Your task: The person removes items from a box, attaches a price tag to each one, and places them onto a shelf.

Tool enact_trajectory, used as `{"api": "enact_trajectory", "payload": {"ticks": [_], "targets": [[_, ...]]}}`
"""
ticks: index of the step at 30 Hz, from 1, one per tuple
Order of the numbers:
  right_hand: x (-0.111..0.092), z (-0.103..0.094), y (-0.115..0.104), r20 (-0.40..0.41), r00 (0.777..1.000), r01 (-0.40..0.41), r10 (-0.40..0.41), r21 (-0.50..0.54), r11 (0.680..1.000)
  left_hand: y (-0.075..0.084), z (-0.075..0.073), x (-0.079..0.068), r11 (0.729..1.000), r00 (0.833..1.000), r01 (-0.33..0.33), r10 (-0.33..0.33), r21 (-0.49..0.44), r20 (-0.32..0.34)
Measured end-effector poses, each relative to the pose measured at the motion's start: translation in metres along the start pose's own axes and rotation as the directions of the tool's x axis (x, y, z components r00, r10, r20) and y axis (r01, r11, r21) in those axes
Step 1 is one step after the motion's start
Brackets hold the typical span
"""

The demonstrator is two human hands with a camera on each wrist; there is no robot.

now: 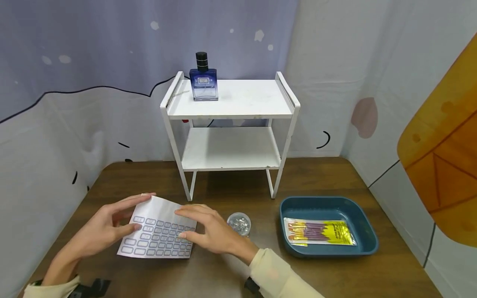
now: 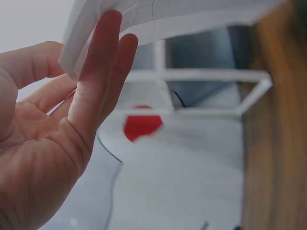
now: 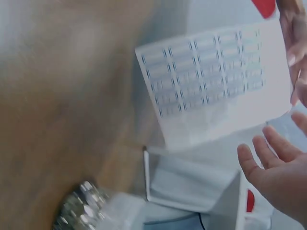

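Note:
My left hand [image 1: 113,223] holds a white sheet of label stickers [image 1: 158,238] by its left side, thumb on the front and fingers behind. Blue-bordered labels in rows cover the sheet's lower part; its upper part is blank. The left wrist view shows the fingers [image 2: 98,67] against the back of the paper. At the sheet's right side is my right hand [image 1: 212,229], its fingers loosely extended over the edge. In the right wrist view that hand [image 3: 283,167] looks apart from the paper. A small round clear container [image 1: 239,224] of shiny bits stands just beyond it.
A white two-tier shelf [image 1: 231,147] stands at the back of the wooden table [image 1: 257,273]. On its top tier is a blue perfume bottle [image 1: 204,85] with a black cap and a small label. To the right, a blue tray [image 1: 367,244] holds a packet of brushes [image 1: 318,231].

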State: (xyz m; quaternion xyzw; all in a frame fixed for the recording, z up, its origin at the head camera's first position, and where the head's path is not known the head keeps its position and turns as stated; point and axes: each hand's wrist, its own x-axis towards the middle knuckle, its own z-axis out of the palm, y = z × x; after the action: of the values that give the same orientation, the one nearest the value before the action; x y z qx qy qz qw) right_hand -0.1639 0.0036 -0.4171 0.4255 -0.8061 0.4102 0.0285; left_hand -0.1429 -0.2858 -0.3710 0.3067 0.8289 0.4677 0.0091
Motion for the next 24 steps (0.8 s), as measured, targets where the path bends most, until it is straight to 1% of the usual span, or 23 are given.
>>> {"api": "enact_trajectory", "payload": {"ticks": [2, 4, 6, 8, 11, 14, 16, 19, 21, 24], "targets": [[0.0, -0.009, 0.0, -0.002, 1.0, -0.015, 0.015, 0.049, 0.999, 0.01, 0.001, 0.003, 0.999, 0.999, -0.03, 0.031, -0.029, 0.019], [0.0, -0.019, 0.001, 0.01, 0.999, -0.031, 0.03, 0.106, 0.994, 0.019, 0.002, 0.006, 0.995, 0.997, -0.058, 0.062, -0.086, 0.044], [0.0, -0.027, 0.003, 0.03, 0.999, -0.041, 0.037, 0.162, 0.986, 0.027, 0.004, 0.01, 0.983, 0.992, -0.095, 0.107, -0.156, 0.068], [-0.001, -0.035, 0.003, 0.049, 0.998, -0.046, 0.036, 0.213, 0.976, 0.034, 0.006, 0.015, 0.966, 0.984, -0.129, 0.152, -0.222, 0.089], [-0.002, -0.045, 0.004, 0.075, 0.997, -0.038, 0.018, 0.274, 0.961, 0.044, 0.009, 0.022, 0.954, 0.975, -0.163, 0.195, -0.253, 0.105], [-0.005, -0.054, 0.003, 0.09, 0.996, -0.03, 0.001, 0.319, 0.947, 0.05, 0.012, 0.027, 0.952, 0.973, -0.175, 0.207, -0.251, 0.106], [-0.006, -0.059, 0.004, 0.089, 0.996, -0.021, -0.01, 0.342, 0.939, 0.052, 0.014, 0.029, 0.953, 0.974, -0.173, 0.202, -0.247, 0.099], [-0.009, -0.064, 0.007, 0.083, 0.996, -0.011, -0.02, 0.347, 0.938, 0.052, 0.017, 0.031, 0.96, 0.98, -0.16, 0.183, -0.229, 0.081], [-0.011, -0.067, 0.009, 0.095, 0.995, -0.016, -0.018, 0.341, 0.94, 0.051, 0.019, 0.032, 0.974, 0.986, -0.141, 0.154, -0.176, 0.062], [-0.015, -0.07, 0.012, 0.146, 0.989, -0.063, 0.012, 0.35, 0.935, 0.049, 0.024, 0.034, 0.991, 0.993, -0.113, 0.115, -0.07, 0.023]]}}
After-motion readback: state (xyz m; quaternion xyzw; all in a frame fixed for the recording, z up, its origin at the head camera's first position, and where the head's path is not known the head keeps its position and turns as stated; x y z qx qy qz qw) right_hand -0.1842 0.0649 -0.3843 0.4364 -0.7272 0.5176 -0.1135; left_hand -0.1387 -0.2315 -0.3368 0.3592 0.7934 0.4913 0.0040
